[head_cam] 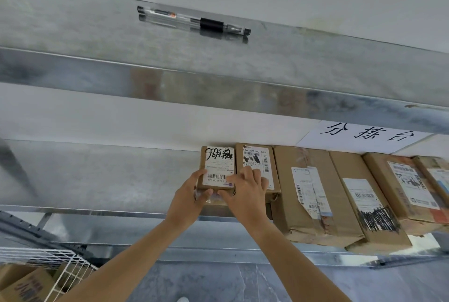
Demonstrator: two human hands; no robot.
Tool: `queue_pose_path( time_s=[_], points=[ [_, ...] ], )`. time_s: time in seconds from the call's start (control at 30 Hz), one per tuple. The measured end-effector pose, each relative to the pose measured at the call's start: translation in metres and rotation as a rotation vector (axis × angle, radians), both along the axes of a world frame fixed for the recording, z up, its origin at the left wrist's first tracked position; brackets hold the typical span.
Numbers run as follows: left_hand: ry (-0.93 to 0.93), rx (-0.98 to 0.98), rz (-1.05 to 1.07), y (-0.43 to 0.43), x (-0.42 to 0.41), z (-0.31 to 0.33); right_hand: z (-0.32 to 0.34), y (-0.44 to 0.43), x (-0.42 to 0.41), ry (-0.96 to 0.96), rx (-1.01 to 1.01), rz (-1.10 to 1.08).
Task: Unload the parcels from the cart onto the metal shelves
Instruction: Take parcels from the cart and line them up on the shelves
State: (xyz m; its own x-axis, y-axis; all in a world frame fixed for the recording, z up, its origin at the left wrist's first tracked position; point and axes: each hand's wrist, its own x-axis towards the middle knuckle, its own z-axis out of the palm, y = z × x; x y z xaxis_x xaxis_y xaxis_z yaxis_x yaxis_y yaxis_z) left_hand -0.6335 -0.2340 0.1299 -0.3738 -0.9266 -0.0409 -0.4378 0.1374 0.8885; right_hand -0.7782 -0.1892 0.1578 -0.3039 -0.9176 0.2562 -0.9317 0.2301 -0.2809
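A small brown parcel (217, 164) with a white label and black scribble lies on the middle metal shelf (97, 175). My left hand (190, 194) grips its near left corner and my right hand (245, 192) grips its near right side, fingers over the label. It touches a second small parcel (256, 156) on its right. Further right, several larger brown parcels (313, 194) lie in a row on the same shelf. The white wire cart (56, 267) shows at the bottom left with cardboard boxes (24, 282) inside.
A clear pen (194, 21) with a black grip lies on the upper shelf (315, 63). A white paper sign (364, 135) with black characters hangs on the wall behind the parcels. The middle shelf's left half is bare metal. Grey floor lies below.
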Motion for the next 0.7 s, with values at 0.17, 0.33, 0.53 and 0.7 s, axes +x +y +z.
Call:
queue_pose_path(
  time_s=[0.17, 0.33, 0.53, 0.7],
  points=[
    [-0.067, -0.004, 0.007, -0.010, 0.000, 0.003, 0.014, -0.005, -0.012, -0.140, 0.159, 0.001],
    [-0.021, 0.030, 0.008, -0.021, -0.005, 0.010, 0.016, -0.014, -0.015, -0.182, 0.174, -0.015],
    [-0.057, 0.035, -0.029, -0.029, -0.006, 0.008, 0.015, -0.020, -0.018, -0.182, 0.190, -0.022],
    [-0.334, -0.099, -0.166, -0.036, 0.003, 0.010, 0.016, -0.020, -0.015, -0.219, 0.182, -0.042]
  ],
)
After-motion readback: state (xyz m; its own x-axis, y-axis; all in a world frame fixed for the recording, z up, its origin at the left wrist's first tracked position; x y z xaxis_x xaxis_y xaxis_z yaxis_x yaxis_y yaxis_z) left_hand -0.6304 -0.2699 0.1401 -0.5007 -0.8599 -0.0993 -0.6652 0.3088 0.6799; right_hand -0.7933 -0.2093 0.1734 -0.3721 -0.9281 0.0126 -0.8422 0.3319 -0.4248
